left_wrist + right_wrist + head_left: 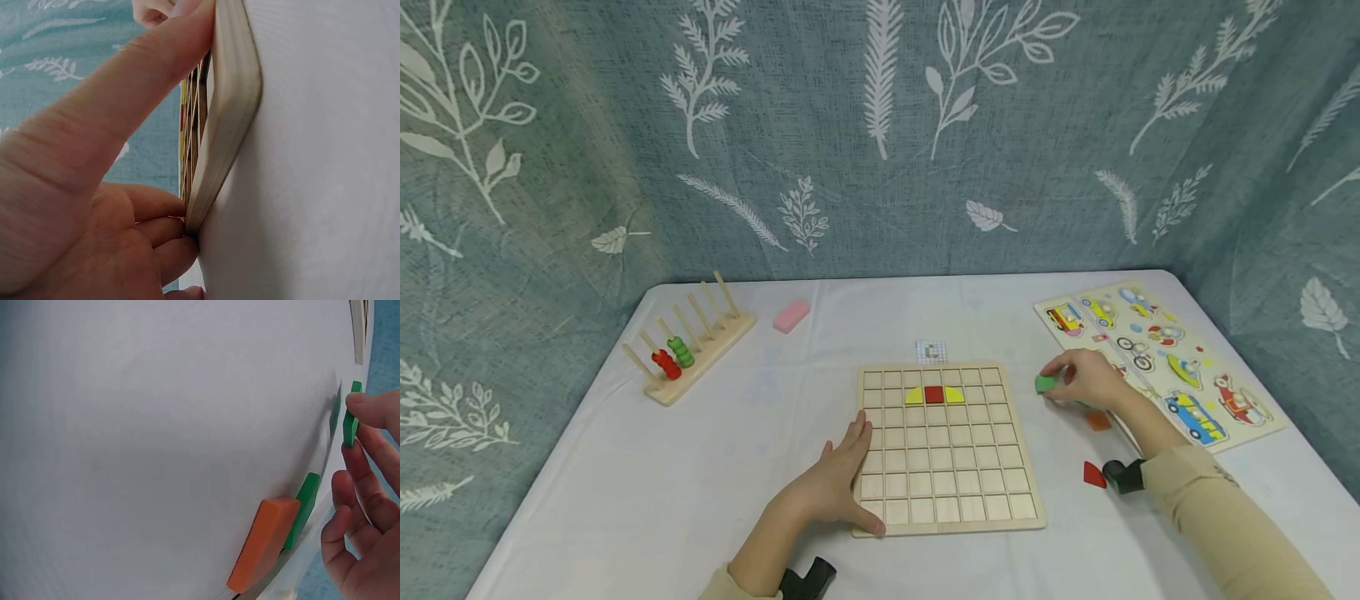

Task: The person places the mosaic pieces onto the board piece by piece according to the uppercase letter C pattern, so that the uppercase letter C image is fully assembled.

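Observation:
A wooden grid board [947, 528] lies flat on the white table. My left hand [835, 479] rests at its near left corner, thumb on the front rim and fingers stretched along the left side. On the board, a red square [934, 395] sits between two yellow curved pieces [914, 397] in an upper row. Right of the board, my right hand [1084, 379] pinches a green block [351, 422] between thumb and fingertips, raised over the cloth. Below that hand lie an orange block [265, 544] and a second green block [303, 509].
A red curved piece [1093, 474] lies by the right wrist. A vehicle picture puzzle [1157, 358] fills the right side. A small pattern card [932, 352] lies behind the board. At back left are a peg stand [718, 342] with red and green beads and a pink block [792, 316].

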The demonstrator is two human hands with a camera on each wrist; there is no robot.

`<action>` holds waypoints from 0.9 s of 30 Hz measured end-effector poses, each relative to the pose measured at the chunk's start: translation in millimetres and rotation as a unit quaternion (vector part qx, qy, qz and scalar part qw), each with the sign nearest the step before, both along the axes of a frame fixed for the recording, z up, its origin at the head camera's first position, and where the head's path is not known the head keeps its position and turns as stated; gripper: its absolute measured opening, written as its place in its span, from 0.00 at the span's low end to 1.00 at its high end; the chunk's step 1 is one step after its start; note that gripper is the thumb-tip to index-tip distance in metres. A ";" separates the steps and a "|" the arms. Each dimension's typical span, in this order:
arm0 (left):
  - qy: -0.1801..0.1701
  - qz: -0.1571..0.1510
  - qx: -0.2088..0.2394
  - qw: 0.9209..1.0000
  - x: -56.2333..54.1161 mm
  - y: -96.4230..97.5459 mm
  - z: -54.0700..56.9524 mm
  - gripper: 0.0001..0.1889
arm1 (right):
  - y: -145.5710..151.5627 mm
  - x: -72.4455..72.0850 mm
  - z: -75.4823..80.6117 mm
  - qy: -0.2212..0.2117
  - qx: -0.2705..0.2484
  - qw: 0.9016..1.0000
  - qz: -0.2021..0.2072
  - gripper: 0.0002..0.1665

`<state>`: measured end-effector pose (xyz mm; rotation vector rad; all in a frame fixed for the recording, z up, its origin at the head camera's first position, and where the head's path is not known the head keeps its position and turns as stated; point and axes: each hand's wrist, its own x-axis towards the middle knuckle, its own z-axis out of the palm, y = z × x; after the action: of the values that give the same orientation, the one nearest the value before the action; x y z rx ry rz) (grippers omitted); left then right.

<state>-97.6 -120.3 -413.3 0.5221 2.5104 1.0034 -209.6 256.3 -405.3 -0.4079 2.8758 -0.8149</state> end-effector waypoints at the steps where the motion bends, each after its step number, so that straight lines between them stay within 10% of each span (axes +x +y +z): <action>1: 0.000 0.001 0.000 1.000 0.0 0.1 -0.1 0.68 | -0.4 0.3 -0.3 0.002 -0.001 1.000 -0.001 0.16; 27: -0.003 0.005 0.002 1.000 0.2 0.6 -0.4 0.68 | -33.0 13.7 6.4 0.007 -0.050 0.995 0.087 0.15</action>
<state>-97.4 -119.8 -413.7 0.5090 2.5088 1.0123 -195.8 223.4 -398.9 -0.6671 2.7700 -0.9285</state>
